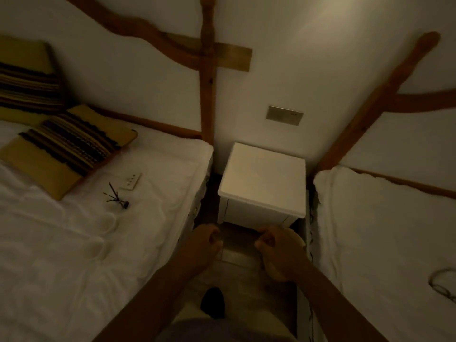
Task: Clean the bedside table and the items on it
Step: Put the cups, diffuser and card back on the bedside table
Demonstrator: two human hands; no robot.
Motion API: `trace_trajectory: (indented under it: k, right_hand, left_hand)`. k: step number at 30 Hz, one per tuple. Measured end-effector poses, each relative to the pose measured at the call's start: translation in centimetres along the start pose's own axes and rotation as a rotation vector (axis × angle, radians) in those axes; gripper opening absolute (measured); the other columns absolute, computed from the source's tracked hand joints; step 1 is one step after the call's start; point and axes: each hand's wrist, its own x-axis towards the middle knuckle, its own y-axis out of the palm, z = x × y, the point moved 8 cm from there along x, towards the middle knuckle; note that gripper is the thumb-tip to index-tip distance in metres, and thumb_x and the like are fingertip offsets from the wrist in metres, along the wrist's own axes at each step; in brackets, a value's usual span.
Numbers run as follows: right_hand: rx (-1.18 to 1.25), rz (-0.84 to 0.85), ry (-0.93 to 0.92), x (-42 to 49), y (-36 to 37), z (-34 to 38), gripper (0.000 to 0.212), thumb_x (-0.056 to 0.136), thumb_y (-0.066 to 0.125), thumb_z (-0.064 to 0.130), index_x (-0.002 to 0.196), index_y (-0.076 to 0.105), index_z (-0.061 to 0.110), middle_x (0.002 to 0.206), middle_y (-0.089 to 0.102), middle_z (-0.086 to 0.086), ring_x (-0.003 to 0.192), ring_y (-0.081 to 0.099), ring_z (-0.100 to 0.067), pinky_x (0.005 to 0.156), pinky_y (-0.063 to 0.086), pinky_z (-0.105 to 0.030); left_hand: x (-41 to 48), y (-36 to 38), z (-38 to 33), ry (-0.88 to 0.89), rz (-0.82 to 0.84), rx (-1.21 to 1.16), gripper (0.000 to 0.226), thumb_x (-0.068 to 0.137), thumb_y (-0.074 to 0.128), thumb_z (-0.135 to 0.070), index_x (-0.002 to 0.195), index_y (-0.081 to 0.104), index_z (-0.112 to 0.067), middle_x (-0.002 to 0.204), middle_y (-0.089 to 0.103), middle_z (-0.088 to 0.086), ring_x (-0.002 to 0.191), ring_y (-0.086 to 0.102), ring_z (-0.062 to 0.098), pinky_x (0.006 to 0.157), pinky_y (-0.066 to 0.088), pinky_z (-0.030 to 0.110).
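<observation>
A small white bedside table [261, 178] stands against the wall between two beds, and its top is bare. Both my hands hover just in front of its lower front edge, above the floor. The fingers of my left hand [206, 239] are curled shut, and nothing shows in them. My right hand [278, 245] is closed on a pale cloth [274, 271] that bulges out under the palm. On the left bed lie a small bottle with dark sticks [118, 199] and a flat white remote-like panel [130, 181].
The left bed [74, 255] with two striped cushions [69, 146] and the right bed [382, 230] hem in a narrow floor gap. Wooden bedposts flank the table. A metal wall plate [284, 115] sits above it. A dark looped cord [444, 285] lies on the right bed.
</observation>
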Motion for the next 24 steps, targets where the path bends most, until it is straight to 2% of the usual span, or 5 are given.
trace_trajectory:
  k: [6, 11, 14, 18, 24]
  right_hand:
    - [-0.014, 0.253, -0.174, 12.3, 2.9, 7.6, 0.037, 0.090, 0.063, 0.031, 0.124, 0.054, 0.024, 0.092, 0.058, 0.018, 0.087, 0.058, -0.006, 0.075, 0.043, -0.020]
    - [-0.057, 0.478, -0.372, 20.7, 9.2, 14.1, 0.040, 0.089, 0.064, 0.034, 0.127, 0.051, 0.027, 0.095, 0.061, 0.017, 0.079, 0.057, 0.005, 0.065, 0.041, -0.008]
    - [-0.044, 0.672, -0.465, 23.6, 13.6, 18.4, 0.039, 0.087, 0.066, 0.034, 0.123, 0.053, 0.027, 0.095, 0.061, 0.014, 0.080, 0.060, 0.004, 0.059, 0.047, -0.007]
    - [-0.091, 0.846, -0.535, 25.1, 18.8, 21.6, 0.043, 0.085, 0.069, 0.032, 0.124, 0.052, 0.029, 0.102, 0.061, 0.010, 0.087, 0.061, -0.004, 0.065, 0.050, -0.015]
    - [-0.188, 0.966, -0.642, 25.8, 28.9, 24.5, 0.053, 0.080, 0.070, 0.040, 0.128, 0.047, 0.034, 0.107, 0.058, 0.013, 0.091, 0.059, -0.001, 0.073, 0.051, -0.019]
  left_hand:
    - [5.6, -5.6, 4.8, -0.159, -0.100, -0.070, 0.037, 0.095, 0.055, -0.032, 0.129, 0.052, -0.018, 0.117, 0.061, 0.002, 0.092, 0.054, 0.009, 0.080, 0.042, 0.021]
    - [5.2, -9.1, 11.3, -0.417, -0.242, -0.147, 0.038, 0.092, 0.055, -0.043, 0.126, 0.049, -0.027, 0.101, 0.058, -0.012, 0.078, 0.052, -0.002, 0.061, 0.034, 0.009]
    - [3.2, -10.5, 14.4, -0.603, -0.391, -0.217, 0.038, 0.091, 0.057, -0.044, 0.125, 0.049, -0.028, 0.099, 0.059, -0.012, 0.081, 0.055, 0.001, 0.063, 0.037, 0.010]
    - [0.4, -10.6, 17.0, -0.784, -0.565, -0.333, 0.043, 0.089, 0.059, -0.045, 0.127, 0.046, -0.031, 0.101, 0.061, -0.011, 0.080, 0.060, 0.003, 0.070, 0.049, 0.018]
    - [-1.7, -9.7, 23.1, -0.923, -0.808, -0.512, 0.054, 0.088, 0.065, -0.035, 0.136, 0.041, -0.027, 0.095, 0.064, -0.011, 0.074, 0.064, 0.003, 0.069, 0.055, 0.020]
